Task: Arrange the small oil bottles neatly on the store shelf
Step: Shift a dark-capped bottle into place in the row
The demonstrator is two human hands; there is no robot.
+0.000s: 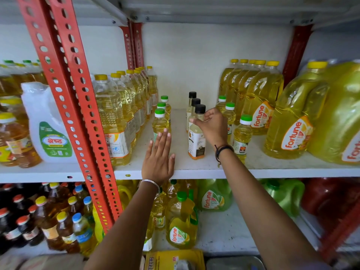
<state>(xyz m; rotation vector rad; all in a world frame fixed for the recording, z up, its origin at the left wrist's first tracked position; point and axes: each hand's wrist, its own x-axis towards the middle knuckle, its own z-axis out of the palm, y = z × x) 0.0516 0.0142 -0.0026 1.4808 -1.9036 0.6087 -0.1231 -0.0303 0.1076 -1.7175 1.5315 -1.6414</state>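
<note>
Three files of small oil bottles are seen on the white shelf (194, 168), between tall yellow-capped bottles (116, 117) at the left and large handled jugs (261, 98) at the right. The left file (161, 121) is made of three clear bottles of yellow oil with green-and-white caps. The middle file (196, 133) is made of three slim black-capped bottles holding pale oil, with white, dark and orange labels. The right file (241, 135) holds three more green-capped yellow bottles, less evenly lined up. The left hand (158, 160) is held flat and open, fingers extended, its fingertips laid against the nearest bottle of the left file; nothing is gripped. The right hand (213, 126) is curled around the shoulder of the nearest black-capped bottle, thumb in front, fingers behind.
</note>
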